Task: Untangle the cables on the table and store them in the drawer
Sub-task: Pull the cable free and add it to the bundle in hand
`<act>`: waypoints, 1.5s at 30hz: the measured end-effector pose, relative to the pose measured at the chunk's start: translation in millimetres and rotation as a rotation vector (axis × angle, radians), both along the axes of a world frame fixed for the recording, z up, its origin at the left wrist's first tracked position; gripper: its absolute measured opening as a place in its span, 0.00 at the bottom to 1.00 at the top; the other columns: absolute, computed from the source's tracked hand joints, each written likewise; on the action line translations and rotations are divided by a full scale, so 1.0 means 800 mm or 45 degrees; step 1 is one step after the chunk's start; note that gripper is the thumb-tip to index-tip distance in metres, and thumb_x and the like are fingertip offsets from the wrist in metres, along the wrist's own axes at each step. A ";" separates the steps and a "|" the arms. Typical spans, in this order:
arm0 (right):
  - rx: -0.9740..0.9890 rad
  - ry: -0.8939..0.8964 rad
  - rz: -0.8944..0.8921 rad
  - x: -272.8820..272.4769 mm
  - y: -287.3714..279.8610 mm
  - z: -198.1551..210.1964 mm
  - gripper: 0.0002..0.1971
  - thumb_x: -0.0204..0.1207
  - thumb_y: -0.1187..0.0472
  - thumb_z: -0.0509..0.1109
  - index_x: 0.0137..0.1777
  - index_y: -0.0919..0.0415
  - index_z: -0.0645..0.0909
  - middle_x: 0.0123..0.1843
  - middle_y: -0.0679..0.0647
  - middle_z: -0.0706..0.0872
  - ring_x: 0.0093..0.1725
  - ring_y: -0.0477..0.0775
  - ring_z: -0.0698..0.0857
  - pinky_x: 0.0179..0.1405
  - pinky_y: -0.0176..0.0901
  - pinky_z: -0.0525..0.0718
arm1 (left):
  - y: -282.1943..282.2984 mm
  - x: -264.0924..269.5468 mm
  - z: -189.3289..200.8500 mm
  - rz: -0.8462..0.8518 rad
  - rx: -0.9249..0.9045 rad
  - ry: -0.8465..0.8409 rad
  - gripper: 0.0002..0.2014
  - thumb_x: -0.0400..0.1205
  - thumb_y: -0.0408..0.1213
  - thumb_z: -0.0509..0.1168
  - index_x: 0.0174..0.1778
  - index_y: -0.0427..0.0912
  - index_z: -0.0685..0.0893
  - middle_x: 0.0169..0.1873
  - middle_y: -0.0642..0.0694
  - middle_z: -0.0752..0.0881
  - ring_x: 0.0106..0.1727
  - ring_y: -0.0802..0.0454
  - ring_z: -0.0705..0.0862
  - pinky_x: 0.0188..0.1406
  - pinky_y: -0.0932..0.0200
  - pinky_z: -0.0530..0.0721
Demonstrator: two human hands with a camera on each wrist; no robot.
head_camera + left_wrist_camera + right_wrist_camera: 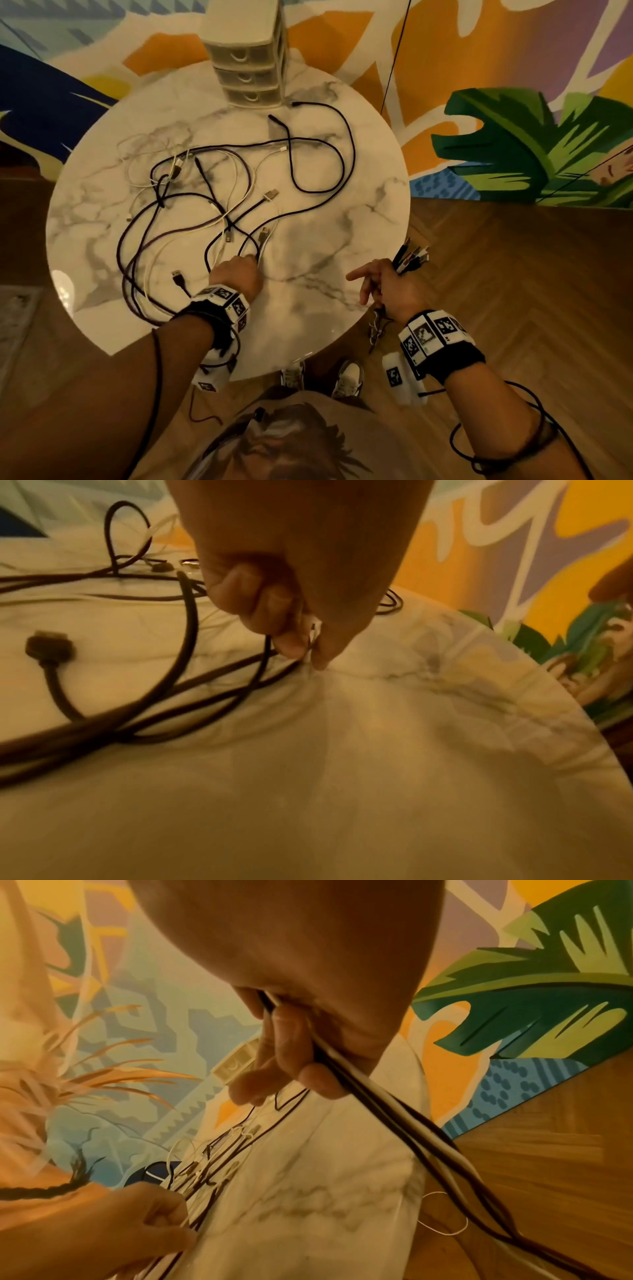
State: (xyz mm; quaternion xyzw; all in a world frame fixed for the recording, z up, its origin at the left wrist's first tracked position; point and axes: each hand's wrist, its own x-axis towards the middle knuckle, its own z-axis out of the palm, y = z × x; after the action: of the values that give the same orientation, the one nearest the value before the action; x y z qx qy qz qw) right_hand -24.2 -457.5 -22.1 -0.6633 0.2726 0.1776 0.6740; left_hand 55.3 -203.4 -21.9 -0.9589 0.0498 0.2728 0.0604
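A: What is the left hand (236, 274) doing?

B: It reaches onto the table, thumb and fingertips (291, 645) pinching a thin cable right at the surface. The left wrist view shows a pale strand in the pinch, with a dark one just beside it; which one is actually gripped I cannot tell.

A: And the right hand (394, 291)?

B: It hangs off the table's near-right edge, fingers curled round a bundle of cables (387, 1104), smooth round cords, some black and some white. Their metal-tipped plugs (412, 258) fan out above the fist; the forefinger sticks out straight towards the left.

A: Where is the rest?

B: The tangled cables (205, 205) sprawl over the left and middle of the round table (342, 222), a glossy white marble-patterned top with grey veins. Black and white cords cross each other in loose loops, directly beyond the left hand. A flat black plug (49, 646) lies just left of that hand.

A: The drawer?

B: A small cream plastic drawer unit (246, 51) stands at the far edge, three translucent drawers, all closed, well apart from both hands.
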 end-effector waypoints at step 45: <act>0.057 -0.297 0.075 0.024 0.081 0.067 0.20 0.88 0.53 0.50 0.59 0.55 0.85 0.25 0.54 0.68 0.23 0.44 0.66 0.21 0.30 0.63 | -0.048 -0.029 0.065 -0.353 -1.008 -0.317 0.09 0.85 0.43 0.58 0.44 0.44 0.80 0.36 0.52 0.77 0.37 0.51 0.78 0.35 0.54 0.75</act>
State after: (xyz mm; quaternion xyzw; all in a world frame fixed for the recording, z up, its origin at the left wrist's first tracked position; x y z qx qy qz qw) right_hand -4.7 -392.8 31.7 -0.6720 0.1686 0.1249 0.7102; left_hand 31.7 -241.7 29.7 -0.9179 0.2711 0.1042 -0.2702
